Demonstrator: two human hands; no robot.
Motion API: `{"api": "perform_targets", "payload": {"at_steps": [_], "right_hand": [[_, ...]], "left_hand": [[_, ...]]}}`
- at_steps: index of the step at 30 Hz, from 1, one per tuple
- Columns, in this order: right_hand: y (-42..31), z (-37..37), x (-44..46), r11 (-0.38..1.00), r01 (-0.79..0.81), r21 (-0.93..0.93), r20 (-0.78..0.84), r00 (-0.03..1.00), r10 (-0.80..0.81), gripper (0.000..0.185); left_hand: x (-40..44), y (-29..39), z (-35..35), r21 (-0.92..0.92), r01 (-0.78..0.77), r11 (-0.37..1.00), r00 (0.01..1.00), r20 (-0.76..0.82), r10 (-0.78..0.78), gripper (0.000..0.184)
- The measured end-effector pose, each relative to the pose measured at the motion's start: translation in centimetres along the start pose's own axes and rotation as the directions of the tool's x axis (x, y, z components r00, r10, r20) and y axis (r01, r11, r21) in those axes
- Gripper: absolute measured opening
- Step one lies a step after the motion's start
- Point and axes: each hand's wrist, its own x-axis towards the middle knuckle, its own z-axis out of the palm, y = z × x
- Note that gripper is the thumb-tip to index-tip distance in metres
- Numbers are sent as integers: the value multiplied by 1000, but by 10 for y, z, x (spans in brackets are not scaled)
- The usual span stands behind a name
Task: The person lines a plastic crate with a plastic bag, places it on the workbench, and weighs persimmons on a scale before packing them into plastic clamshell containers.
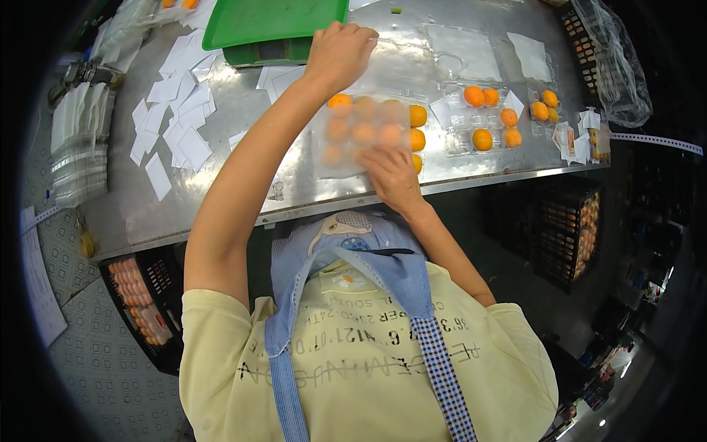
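Near the right corner of the green tray, my left hand is closed with bent fingers; what they hold, if anything, is too small to name. A translucent white sheet lies over rows of orange fruit, blurred beneath it. My right hand rests on the sheet's lower right part, palm down with fingers spread. Uncovered orange fruit shows along the right side of the sheet, and another orange fruit peeks out at its top left.
The green tray sits on a green box at the back. White paper cards lie scattered on the left. Rightward are a clear pack with several oranges, a smaller pack and black crates. The metal table's front edge runs before me.
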Motion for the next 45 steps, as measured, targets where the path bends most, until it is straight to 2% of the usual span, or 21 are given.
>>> {"api": "perform_targets", "payload": {"at_steps": [4,7,9,11,14,15,18,20,22,24,27,28,30,36,38,40,42,45], "right_hand": [[-1,1,6,1000,7,28,-47,999,-6,34],[-19,19,23,988,141,70,-70,988,-136,35],[-41,33,40,960,242,141,-64,970,-236,28],[-57,53,50,920,321,224,-6,945,-328,32],[-78,70,63,918,298,263,149,927,-344,44],[-80,65,61,937,280,208,261,908,-329,58],[-72,47,68,930,218,295,237,926,-292,65],[-42,39,69,931,27,365,168,981,-94,56],[3,30,72,955,-212,206,142,972,185,43],[44,18,70,966,-251,-63,-134,961,241,33],[77,12,64,882,-357,-308,-30,930,366,36],[82,15,60,874,-337,-350,-4,934,358,35],[79,10,65,870,-329,-367,10,934,357,31],[85,14,70,864,-398,-308,35,903,429,39],[87,12,69,875,-427,-229,80,887,454,38],[88,4,69,881,-459,-114,131,872,472,39],[85,-9,63,832,-505,231,76,862,501,43],[72,-39,47,627,-466,625,76,835,545,50]], "left_hand": [[-1,1,1,22,-15,1000,1000,-15,15,22],[-2,3,4,35,-37,999,998,-39,39,21],[-2,3,4,35,-44,998,997,-60,46,20],[-4,2,2,29,-47,998,997,-60,49,20],[-6,2,0,15,-55,998,997,-59,56,20],[-7,1,-1,9,-57,998,997,-59,58,20],[-9,0,-2,-1,-65,998,996,-58,64,20],[-11,1,-4,-23,-53,998,997,-58,51,19],[-13,1,-5,-34,-48,998,997,-67,46,19],[-14,4,-5,-39,-58,998,995,-85,55,19],[-11,3,-2,-28,-75,997,993,-92,73,19],[-9,3,-1,-29,-84,996,993,-88,81,19],[-8,4,-3,-37,-94,995,993,-77,91,19],[-6,10,-8,-33,-66,997,997,-37,64,19],[-5,13,-10,-20,-55,998,998,-15,54,21],[-5,13,-7,-36,-72,997,996,-58,70,19],[-7,7,-6,-36,-72,997,996,-64,70,18],[-7,8,-8,-39,-51,998,998,-35,50,19]]}}
